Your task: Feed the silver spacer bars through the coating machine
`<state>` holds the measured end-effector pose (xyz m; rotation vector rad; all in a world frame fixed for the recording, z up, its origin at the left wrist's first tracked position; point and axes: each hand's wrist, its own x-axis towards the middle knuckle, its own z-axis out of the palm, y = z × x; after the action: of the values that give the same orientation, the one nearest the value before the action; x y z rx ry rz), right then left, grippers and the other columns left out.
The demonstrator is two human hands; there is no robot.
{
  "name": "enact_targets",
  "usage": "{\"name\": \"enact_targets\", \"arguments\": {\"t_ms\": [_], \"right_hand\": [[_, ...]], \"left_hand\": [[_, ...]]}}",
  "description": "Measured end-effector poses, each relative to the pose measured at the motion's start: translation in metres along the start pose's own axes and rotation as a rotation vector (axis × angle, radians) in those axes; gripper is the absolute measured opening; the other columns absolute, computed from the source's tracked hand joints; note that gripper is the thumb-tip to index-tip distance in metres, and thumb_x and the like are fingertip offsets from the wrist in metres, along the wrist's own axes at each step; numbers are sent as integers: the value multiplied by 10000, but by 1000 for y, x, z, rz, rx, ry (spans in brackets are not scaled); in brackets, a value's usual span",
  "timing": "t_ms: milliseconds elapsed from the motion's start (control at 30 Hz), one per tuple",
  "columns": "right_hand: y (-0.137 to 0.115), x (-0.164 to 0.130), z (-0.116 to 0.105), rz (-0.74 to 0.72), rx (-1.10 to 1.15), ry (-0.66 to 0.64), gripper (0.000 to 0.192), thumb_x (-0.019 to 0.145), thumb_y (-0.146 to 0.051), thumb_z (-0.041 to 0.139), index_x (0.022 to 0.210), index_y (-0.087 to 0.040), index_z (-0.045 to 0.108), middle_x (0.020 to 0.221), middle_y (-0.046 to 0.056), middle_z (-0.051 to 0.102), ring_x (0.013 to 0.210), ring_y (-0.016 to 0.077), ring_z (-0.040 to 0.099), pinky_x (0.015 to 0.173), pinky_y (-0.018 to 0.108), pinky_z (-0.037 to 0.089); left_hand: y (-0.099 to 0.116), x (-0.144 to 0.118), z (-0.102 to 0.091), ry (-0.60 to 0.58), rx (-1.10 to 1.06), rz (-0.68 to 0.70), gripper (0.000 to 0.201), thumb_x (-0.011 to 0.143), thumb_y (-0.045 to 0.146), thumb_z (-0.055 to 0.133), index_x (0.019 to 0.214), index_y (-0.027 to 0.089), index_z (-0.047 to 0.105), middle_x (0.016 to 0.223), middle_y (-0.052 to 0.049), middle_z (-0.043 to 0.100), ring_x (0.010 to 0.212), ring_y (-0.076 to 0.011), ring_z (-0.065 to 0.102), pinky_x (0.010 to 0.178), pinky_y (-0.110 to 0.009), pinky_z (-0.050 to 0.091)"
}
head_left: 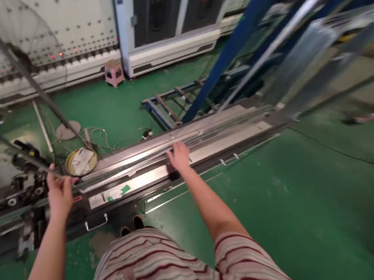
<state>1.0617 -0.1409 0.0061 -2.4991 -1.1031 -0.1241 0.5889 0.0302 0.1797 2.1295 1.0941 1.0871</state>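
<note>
Two bare hands are seen, both reached out over one long metal bench [208, 144] that runs across the view from the left edge up to the right. The left hand [59, 193] is closed around a thin dark bar [12, 147], which is gripped at its near end and slants away to the upper left. The right hand [178, 156] is laid open, fingers spread, on a bundle of long silvery strips [180, 138] lying lengthwise along the bench; their number cannot be counted because of blur. One round yellow-rimmed dish [80, 161] holding a pale rag is set just behind the bench near the left hand, with loose cable beside it. One scrap of green tape [118, 193] is stuck to the bench front, and two small handles are fixed below its edge. The floor [284, 200] is painted green. Farther back, one pink stool [113, 71] is placed against a white perforated machine panel [81, 16], and one blue steel frame [235, 37] is leaned across the upper right. A striped shirt is worn by the person.
</note>
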Motion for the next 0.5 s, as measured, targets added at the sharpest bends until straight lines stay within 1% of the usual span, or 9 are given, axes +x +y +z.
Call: {"name": "enact_targets", "arguments": {"t_ms": [33,67,133,200,300,400,467,500], "right_hand": [[15,7,1,50,-49,-18,625,998,-458,343,1435,-21,436,1521,289,352,1423,382,273,1129,573,240],[29,13,2,79,-83,-50,634,1002,-468,309,1420,-12,452,1500,297,381,1406,385,305,1114,573,268],[53,24,6,91,-129,-90,637,1004,-480,273,1377,-17,499,1453,295,441,1364,380,371,1082,566,319],[70,32,10,93,-168,-93,635,1002,-489,270,1345,-23,532,1418,292,477,1340,378,400,1056,567,349],[87,40,15,109,-221,-83,631,1001,-487,274,1319,-19,554,1390,291,499,1338,378,404,1032,569,370],[91,45,17,109,-259,-108,608,1006,-460,269,1283,-20,584,1379,290,508,1340,373,408,1020,563,380],[85,46,19,94,-280,-127,586,1007,-436,272,1251,-22,607,1356,285,528,1328,370,425,1012,560,382],[80,45,20,79,-291,-131,575,1006,-429,276,1226,-27,623,1330,276,550,1308,367,445,1009,557,383]], "left_hand": [[2,3,13,-1,-8,-49,709,955,343,552,1548,206,188,861,-61,729,841,-223,730,830,-384,581],[4,5,26,-6,-21,-66,716,954,354,552,1549,188,188,851,-66,724,837,-226,731,823,-380,583],[7,9,49,-20,-68,-67,709,959,367,542,1547,171,197,844,-71,714,828,-224,731,814,-368,584],[8,12,68,-35,-120,-56,680,968,367,526,1546,183,217,865,-73,702,817,-213,731,816,-357,584],[6,14,90,-55,-181,-60,640,981,356,507,1547,224,241,897,-71,689,835,-205,729,838,-359,578],[-4,14,101,-71,-208,-84,629,990,344,491,1554,233,235,899,-73,687,871,-213,726,872,-376,567],[-15,14,100,-65,-216,-95,620,993,335,481,1553,226,240,891,-71,682,881,-216,725,898,-386,557],[-21,14,96,-58,-215,-99,613,993,328,476,1551,223,245,888,-70,680,881,-217,725,905,-387,553]]}}
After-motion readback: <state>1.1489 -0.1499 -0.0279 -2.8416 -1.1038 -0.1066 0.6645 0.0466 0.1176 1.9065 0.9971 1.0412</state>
